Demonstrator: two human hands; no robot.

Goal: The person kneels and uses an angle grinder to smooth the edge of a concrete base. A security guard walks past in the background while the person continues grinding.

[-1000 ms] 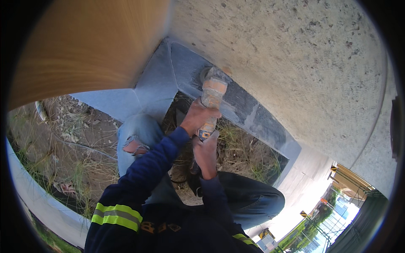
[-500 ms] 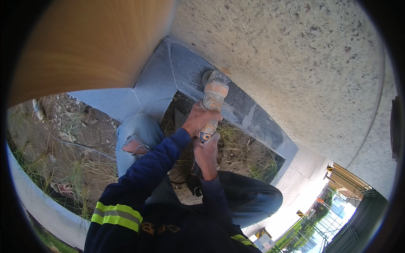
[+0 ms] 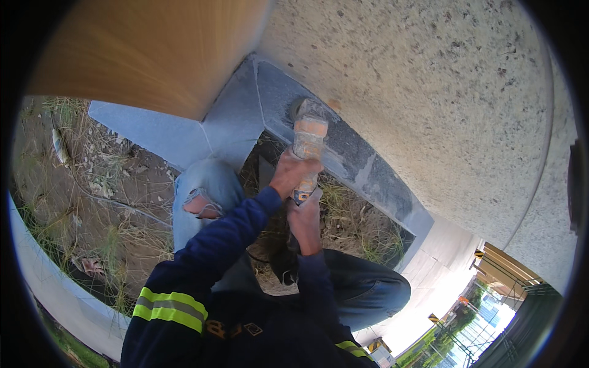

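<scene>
While the person's knees are bent to either side, both hands are on a dusty orange-and-grey angle grinder [image 3: 310, 130], which slants away from the body toward a grey stone border [image 3: 356, 153]. The left hand [image 3: 296, 173] has its fingers wrapped around the middle of the tool's body; the right hand [image 3: 305, 219], just below it, has its fingers gripping the rear end. At the far end, the grinder's head sits over the border, close to the foot of a speckled pale wall [image 3: 429, 92]; whether the disc touches the stone cannot be told. The stone around the head is dark and scuffed. A wood-coloured panel [image 3: 159, 55] stands at upper left, meeting the border near the corner. Soil with dry grass [image 3: 123, 178] lies beside the left knee, in ripped blue jeans [image 3: 218, 175].
</scene>
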